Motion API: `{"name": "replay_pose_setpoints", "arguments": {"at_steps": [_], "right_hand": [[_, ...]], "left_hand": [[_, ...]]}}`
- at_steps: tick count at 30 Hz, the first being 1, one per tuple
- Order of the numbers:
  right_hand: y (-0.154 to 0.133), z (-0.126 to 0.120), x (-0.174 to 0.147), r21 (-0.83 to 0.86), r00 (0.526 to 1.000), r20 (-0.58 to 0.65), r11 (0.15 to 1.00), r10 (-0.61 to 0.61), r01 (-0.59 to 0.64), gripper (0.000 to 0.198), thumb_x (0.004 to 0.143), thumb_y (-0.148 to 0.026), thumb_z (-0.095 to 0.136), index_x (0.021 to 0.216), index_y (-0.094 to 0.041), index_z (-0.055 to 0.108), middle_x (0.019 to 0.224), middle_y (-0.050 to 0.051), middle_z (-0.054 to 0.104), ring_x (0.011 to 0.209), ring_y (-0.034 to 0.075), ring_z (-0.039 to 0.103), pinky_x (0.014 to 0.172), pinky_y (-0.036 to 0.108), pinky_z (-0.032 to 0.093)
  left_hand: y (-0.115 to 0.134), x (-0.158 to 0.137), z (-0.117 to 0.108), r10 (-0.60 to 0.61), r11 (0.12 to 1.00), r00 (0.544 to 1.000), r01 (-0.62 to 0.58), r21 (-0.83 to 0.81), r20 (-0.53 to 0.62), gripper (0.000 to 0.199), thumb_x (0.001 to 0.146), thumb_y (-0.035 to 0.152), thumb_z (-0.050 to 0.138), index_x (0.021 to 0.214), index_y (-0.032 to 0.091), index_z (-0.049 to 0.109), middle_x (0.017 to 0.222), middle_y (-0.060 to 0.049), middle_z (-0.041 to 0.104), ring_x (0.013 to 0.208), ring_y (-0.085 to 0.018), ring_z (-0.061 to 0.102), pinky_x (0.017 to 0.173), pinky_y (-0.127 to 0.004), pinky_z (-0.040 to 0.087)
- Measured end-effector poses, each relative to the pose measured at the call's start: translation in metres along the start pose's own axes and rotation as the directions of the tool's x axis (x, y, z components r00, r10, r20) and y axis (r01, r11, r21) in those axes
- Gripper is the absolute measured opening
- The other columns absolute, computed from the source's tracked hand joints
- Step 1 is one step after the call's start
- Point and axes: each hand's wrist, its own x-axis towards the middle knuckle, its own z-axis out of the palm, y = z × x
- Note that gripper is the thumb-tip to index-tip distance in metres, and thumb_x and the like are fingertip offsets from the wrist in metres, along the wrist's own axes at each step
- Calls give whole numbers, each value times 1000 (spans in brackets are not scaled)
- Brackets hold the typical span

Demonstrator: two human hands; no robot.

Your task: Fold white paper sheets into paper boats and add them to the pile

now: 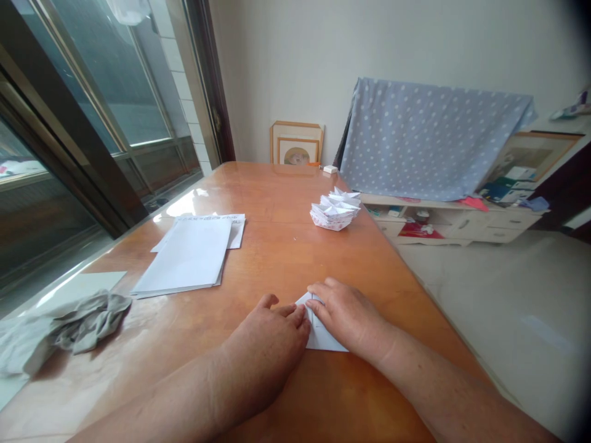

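A small folded sheet of white paper (324,337) lies on the table between my two hands, with a crease line running down from its top. My left hand (272,338) rests its fingertips on the paper's left side, its thumb stretched away from the fingers. From the right, my right hand (353,311) has its thumb and fingers closed at the paper's upper part. The hands partly cover the sheet's edges. Farther up the table, a nested stack of folded paper boats (335,210) stands near the right edge.
White paper sheets (189,255) lie on the wooden table (272,258) at left. Nearer is a crumpled grey cloth (92,323). A small white box (329,169) sits at the far end. Beyond the right edge stands a low white cabinet (466,224) under a dotted blue cloth (429,138).
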Motion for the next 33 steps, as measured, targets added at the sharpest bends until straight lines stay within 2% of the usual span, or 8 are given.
{"name": "replay_pose_setpoints", "arguments": {"at_steps": [6,9,13,19,24,27,33], "right_hand": [[-4,1,-2,-73,1000,-21,997,10,-12,27,101,-38,45,94,-22,64,93,5,61,75,16,58,62,30,29],[-8,1,-4,-111,1000,-22,994,10,-12,26,101,-38,44,98,-22,65,93,6,61,75,17,58,61,30,28],[-10,-1,-5,-160,1000,-14,987,-9,7,25,101,-36,44,103,-22,65,91,7,61,73,17,57,61,30,27],[-3,-4,-5,-65,998,-6,996,-56,55,27,101,-38,43,100,-22,65,88,5,59,72,16,56,61,29,29],[4,-3,-4,22,998,-12,998,-61,61,31,102,-40,42,96,-22,66,88,4,59,73,15,56,63,28,31],[5,-3,-3,50,998,-6,997,-60,60,27,101,-36,43,101,-23,67,89,4,60,73,15,56,64,27,33],[11,-1,2,139,997,-7,988,-72,72,28,100,-35,45,105,-24,71,90,4,62,79,17,59,72,26,38]], "left_hand": [[0,-1,-6,3,1000,1000,-3,-11,-14,35,80,22,62,114,20,65,116,-14,69,105,-30,64,96,-46,37],[1,-2,-9,-2,1000,1000,2,14,4,28,80,23,62,108,19,66,111,-14,70,101,-29,64,93,-45,38],[1,-1,-9,-6,999,1000,6,34,0,29,81,25,62,109,19,66,109,-13,70,96,-30,64,87,-45,41],[-15,10,-5,-49,996,998,47,-78,-28,19,80,14,62,96,20,68,100,-8,70,87,-25,63,83,-39,46],[-28,20,1,-136,962,989,116,-248,-66,29,81,8,54,106,20,65,102,-7,65,82,-21,64,74,-31,50],[-30,21,3,-196,936,977,163,-313,-79,32,85,9,49,112,19,63,105,-8,60,85,-19,65,76,-30,52],[-35,22,7,-169,910,982,120,-397,-90,40,86,8,47,120,23,63,109,-7,57,89,-18,64,84,-31,52]]}}
